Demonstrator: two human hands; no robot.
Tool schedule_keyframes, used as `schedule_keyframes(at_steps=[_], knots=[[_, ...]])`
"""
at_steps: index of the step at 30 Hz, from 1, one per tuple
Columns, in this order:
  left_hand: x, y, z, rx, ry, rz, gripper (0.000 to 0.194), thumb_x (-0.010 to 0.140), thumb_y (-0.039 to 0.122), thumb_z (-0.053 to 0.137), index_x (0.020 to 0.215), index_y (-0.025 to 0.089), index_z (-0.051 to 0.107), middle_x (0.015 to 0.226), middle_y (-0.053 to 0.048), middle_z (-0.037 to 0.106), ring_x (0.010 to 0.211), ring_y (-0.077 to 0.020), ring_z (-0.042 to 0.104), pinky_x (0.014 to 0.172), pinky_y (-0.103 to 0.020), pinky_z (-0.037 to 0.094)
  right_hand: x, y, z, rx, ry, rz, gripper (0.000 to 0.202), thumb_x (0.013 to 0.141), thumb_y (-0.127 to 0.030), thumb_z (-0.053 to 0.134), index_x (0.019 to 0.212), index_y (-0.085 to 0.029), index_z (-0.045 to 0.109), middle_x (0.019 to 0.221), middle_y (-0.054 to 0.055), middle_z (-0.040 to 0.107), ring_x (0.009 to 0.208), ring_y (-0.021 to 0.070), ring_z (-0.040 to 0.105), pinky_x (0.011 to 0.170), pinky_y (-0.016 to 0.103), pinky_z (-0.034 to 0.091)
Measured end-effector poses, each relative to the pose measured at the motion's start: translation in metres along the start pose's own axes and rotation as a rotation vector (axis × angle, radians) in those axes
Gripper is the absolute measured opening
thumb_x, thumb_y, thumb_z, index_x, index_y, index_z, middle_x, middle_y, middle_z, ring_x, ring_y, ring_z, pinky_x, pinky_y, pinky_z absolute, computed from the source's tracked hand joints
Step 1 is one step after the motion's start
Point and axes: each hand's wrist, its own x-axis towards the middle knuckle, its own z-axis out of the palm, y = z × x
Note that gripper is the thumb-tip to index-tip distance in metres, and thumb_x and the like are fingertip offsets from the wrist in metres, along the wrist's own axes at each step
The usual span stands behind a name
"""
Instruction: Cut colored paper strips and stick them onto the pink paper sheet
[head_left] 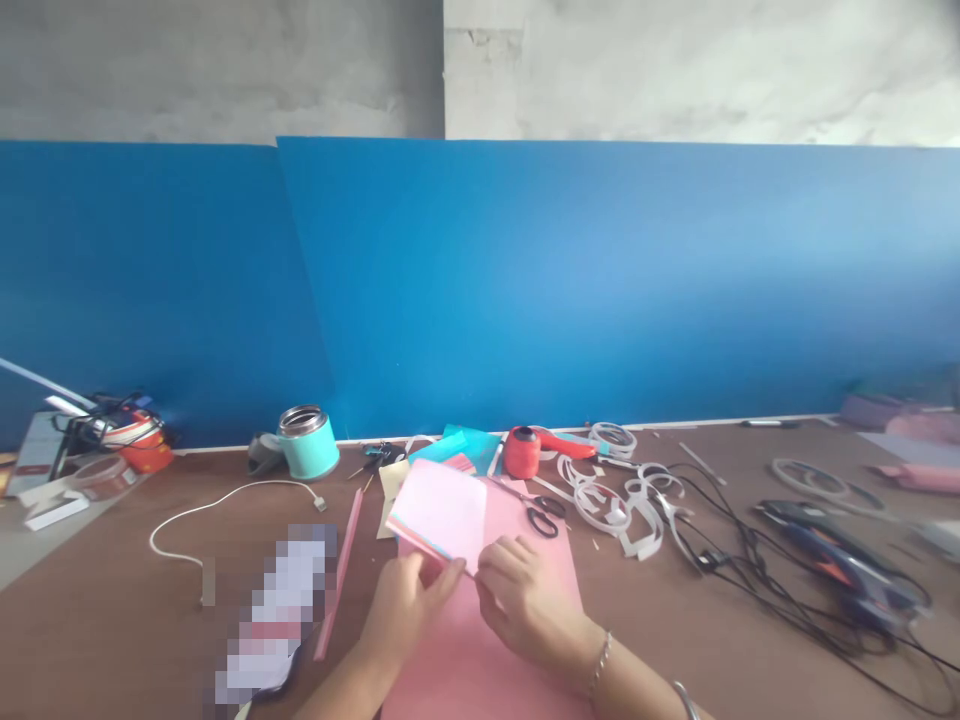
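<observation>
A small stack of coloured paper [442, 505], pale pink on top with blue and red edges below, is tilted up above a large pink sheet [480, 660] on the brown table. My left hand [409, 600] is closed on the near left edge of the stack, thumb along it. At the stack's near right corner, my right hand [529, 600] has its fingers pinched together; whatever they hold is too small to make out. Black-handled scissors [544, 515] lie on the pink sheet just beyond my right hand.
A turquoise cup [307, 445], a red tape roll [522, 453] and white strip coils [600, 500] stand or lie toward the back. A pink strip [341, 575] and a pixelated object [274, 615] are at left. Black cables and a dark tool [840, 565] lie right.
</observation>
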Motion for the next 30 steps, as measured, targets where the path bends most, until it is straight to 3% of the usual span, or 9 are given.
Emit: schedule_keyframes(at_steps=[3, 5, 7, 9, 13, 16, 20, 25, 30], knots=[[0.003, -0.007, 0.005, -0.038, 0.049, -0.079, 0.051, 0.085, 0.050, 0.042, 0.050, 0.016, 0.058, 0.047, -0.004, 0.061, 0.050, -0.0189, 0.059, 0.050, -0.026, 0.041, 0.001, -0.006, -0.001, 0.044, -0.069, -0.086, 0.014, 0.085, -0.013, 0.046, 0.082, -0.018, 0.059, 0.081, 0.004, 0.060, 0.072, 0.0163, 0.048, 0.062, 0.030, 0.032], [0.006, -0.015, 0.004, 0.003, 0.204, -0.021, 0.048, 0.090, 0.041, 0.034, 0.062, 0.014, 0.063, 0.053, -0.006, 0.063, 0.057, -0.0196, 0.062, 0.054, -0.027, 0.044, 0.001, -0.004, -0.002, 0.083, -0.092, -0.071, 0.013, 0.086, -0.017, 0.049, 0.094, -0.019, 0.059, 0.089, 0.005, 0.062, 0.078, 0.0175, 0.050, 0.065, 0.030, 0.036], [0.010, -0.023, 0.001, 0.128, 0.394, 0.151, 0.038, 0.090, 0.029, 0.033, 0.088, 0.013, 0.067, 0.073, -0.009, 0.069, 0.078, -0.0222, 0.065, 0.068, -0.030, 0.049, 0.000, -0.001, -0.003, 0.105, -0.066, -0.029, 0.017, 0.086, -0.016, 0.049, 0.099, -0.019, 0.057, 0.089, 0.006, 0.061, 0.080, 0.0178, 0.051, 0.067, 0.031, 0.038], [0.014, -0.031, 0.002, 0.262, 0.459, 0.375, 0.040, 0.087, 0.015, 0.031, 0.118, 0.016, 0.057, 0.108, -0.011, 0.066, 0.108, -0.0228, 0.057, 0.090, -0.036, 0.045, -0.001, 0.001, -0.005, 0.116, 0.007, -0.003, 0.018, 0.085, -0.009, 0.045, 0.096, -0.019, 0.056, 0.084, 0.005, 0.060, 0.078, 0.0171, 0.050, 0.068, 0.030, 0.039], [0.018, -0.041, 0.016, 0.530, 0.310, 0.521, 0.057, 0.078, 0.001, 0.032, 0.132, 0.017, 0.043, 0.135, -0.012, 0.050, 0.127, -0.0245, 0.041, 0.102, -0.043, 0.035, -0.001, -0.002, -0.005, 0.043, 0.134, 0.015, 0.022, 0.080, -0.007, 0.047, 0.099, -0.016, 0.054, 0.099, 0.010, 0.059, 0.093, 0.0222, 0.049, 0.076, 0.035, 0.037], [0.014, -0.038, 0.024, 0.564, 0.089, 0.523, 0.059, 0.074, 0.000, 0.034, 0.131, 0.015, 0.043, 0.133, -0.013, 0.050, 0.124, -0.0254, 0.044, 0.100, -0.045, 0.038, 0.000, 0.001, 0.000, -0.032, 0.001, 0.046, 0.020, 0.080, -0.014, 0.053, 0.099, -0.018, 0.057, 0.107, 0.010, 0.059, 0.097, 0.0239, 0.048, 0.077, 0.036, 0.034], [0.006, -0.022, 0.010, 0.404, -0.112, 0.480, 0.055, 0.072, 0.000, 0.039, 0.123, 0.020, 0.049, 0.120, -0.009, 0.058, 0.111, -0.0222, 0.051, 0.095, -0.040, 0.041, -0.004, 0.019, 0.012, -0.078, -0.215, 0.072, 0.018, 0.081, -0.011, 0.051, 0.067, -0.019, 0.060, 0.071, 0.002, 0.061, 0.072, 0.0158, 0.049, 0.064, 0.031, 0.029], [0.005, -0.010, -0.017, 0.217, -0.204, 0.338, 0.015, 0.078, 0.010, 0.050, 0.085, 0.021, 0.059, 0.089, -0.002, 0.062, 0.087, -0.0177, 0.058, 0.076, -0.028, 0.046, -0.010, 0.033, 0.015, -0.068, -0.313, 0.173, 0.017, 0.079, -0.012, 0.056, 0.068, -0.021, 0.066, 0.073, 0.001, 0.061, 0.070, 0.0141, 0.049, 0.060, 0.028, 0.028], [0.007, -0.016, -0.021, 0.260, -0.112, 0.427, 0.018, 0.084, 0.012, 0.047, 0.083, 0.022, 0.062, 0.092, -0.003, 0.061, 0.085, -0.0169, 0.057, 0.072, -0.027, 0.044, -0.012, 0.034, 0.013, -0.114, -0.256, 0.174, 0.022, 0.083, -0.012, 0.051, 0.071, -0.020, 0.068, 0.071, 0.002, 0.059, 0.068, 0.0137, 0.048, 0.061, 0.027, 0.028]])
